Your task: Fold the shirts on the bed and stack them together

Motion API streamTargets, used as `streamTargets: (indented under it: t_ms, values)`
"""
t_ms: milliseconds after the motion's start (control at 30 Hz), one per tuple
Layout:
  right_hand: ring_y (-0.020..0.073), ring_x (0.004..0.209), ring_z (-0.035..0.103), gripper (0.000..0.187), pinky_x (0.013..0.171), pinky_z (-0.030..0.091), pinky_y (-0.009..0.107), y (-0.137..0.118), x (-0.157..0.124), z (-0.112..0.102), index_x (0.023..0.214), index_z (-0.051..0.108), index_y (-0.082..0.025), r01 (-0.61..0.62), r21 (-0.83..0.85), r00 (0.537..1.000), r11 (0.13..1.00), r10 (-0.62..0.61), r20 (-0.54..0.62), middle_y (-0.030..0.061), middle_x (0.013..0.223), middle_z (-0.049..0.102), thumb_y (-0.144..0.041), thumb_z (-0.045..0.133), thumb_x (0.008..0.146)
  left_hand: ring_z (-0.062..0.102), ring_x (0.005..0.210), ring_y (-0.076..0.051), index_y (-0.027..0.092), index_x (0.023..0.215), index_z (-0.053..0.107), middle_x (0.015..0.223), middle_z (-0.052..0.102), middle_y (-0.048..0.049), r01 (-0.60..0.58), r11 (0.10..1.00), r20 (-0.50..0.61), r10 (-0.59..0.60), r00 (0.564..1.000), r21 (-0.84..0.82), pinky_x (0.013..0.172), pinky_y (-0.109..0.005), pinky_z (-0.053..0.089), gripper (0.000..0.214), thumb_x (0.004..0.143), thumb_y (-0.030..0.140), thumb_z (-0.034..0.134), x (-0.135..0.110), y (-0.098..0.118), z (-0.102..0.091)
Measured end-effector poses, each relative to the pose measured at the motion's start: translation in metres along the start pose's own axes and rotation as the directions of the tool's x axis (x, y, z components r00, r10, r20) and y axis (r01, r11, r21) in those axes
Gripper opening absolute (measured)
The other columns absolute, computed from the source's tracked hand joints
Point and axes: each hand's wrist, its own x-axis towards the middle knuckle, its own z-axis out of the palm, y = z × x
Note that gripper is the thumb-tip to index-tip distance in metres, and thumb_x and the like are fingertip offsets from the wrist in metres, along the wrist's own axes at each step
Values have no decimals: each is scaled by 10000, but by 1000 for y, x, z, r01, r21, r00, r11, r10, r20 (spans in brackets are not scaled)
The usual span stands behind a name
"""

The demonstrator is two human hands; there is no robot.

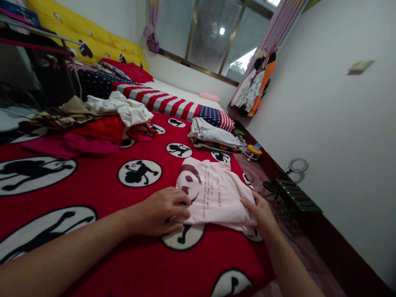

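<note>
A pale pink T-shirt (213, 194), printed with a dark panda face and lines of lettering, lies folded into a compact shape on the red blanket (102, 177). At its left edge, my left hand (165, 210) grips the fabric with curled fingers, the thumb low near the blanket. On the opposite side my right hand (258, 210) pinches the shirt's edge between thumb and fingers. Just beyond the shirt sits a stack of folded clothes (213, 134) with grey trousers on top.
Loose clothes (93, 123) in white, red and magenta are heaped at the left. A flag-patterned cover (161, 99) lies behind. Right of the bed's edge stand a dark green slatted stool (293, 196) and a yellow-topped stool (254, 149), near the white wall (334, 132).
</note>
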Motion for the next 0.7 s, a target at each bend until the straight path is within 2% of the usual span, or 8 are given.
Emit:
streamTargets:
  t_ms: [100,167,267,333,367,467,567,700]
  values:
    - [288,929,648,685,747,505,363,1,3,-6,1171,597,-118,72,-57,997,996,-73,-11,124,1095,695,-415,729,569,561,1033,-216,239,955,661,1132,619,-53,9,1000,-5,-9,1000,-11,918,-350,410,125,840,244,612,-1,-1,1]
    - [285,919,647,621,773,495,374,1,5,-11,1134,625,-123,142,-252,989,957,-145,8,119,1055,705,-424,696,595,559,1029,-208,234,942,658,1121,616,-52,13,1000,-14,-14,1000,-24,909,-342,408,111,846,249,604,-1,-1,2]
    - [269,841,640,446,786,471,395,-1,12,-22,1001,698,-143,177,-643,973,745,-229,2,116,982,710,-410,642,647,564,1006,-201,228,934,658,1096,616,-55,5,999,-20,-6,1000,-51,893,-338,409,113,853,284,602,1,-3,1]
    - [238,796,628,394,764,467,384,-9,19,-24,1002,706,-165,198,-740,943,643,-331,-36,110,1011,697,-400,587,709,571,975,-196,222,915,661,1070,624,-56,-3,998,-21,2,1000,-64,872,-336,414,120,862,308,596,2,-4,0]
    - [221,782,622,379,751,469,370,-15,22,-21,1009,704,-173,239,-732,922,638,-386,-36,104,1021,692,-392,563,734,575,963,-194,220,902,663,1057,628,-55,-5,998,-25,3,1000,-69,861,-334,417,125,870,314,589,3,-4,0]
    - [186,771,616,307,725,479,325,-39,33,6,957,708,-182,442,-580,869,684,-486,89,84,979,696,-354,542,765,581,954,-190,212,880,665,1031,643,-54,-11,996,-51,6,999,-87,843,-322,427,129,887,297,569,3,-5,2]
    - [170,773,623,230,695,486,291,-60,44,52,876,714,-188,573,-405,819,713,-516,250,68,932,706,-289,538,767,581,981,-185,207,981,661,1057,641,-68,16,991,-133,-34,991,-137,860,-306,444,147,901,249,546,2,-8,4]
    - [175,804,646,229,745,488,296,-69,64,102,841,727,-191,634,-360,772,685,-533,346,57,889,728,-216,516,756,521,1160,-194,209,1166,613,1225,585,-92,171,962,-336,-236,912,-212,998,-328,410,303,910,154,461,12,-28,0]
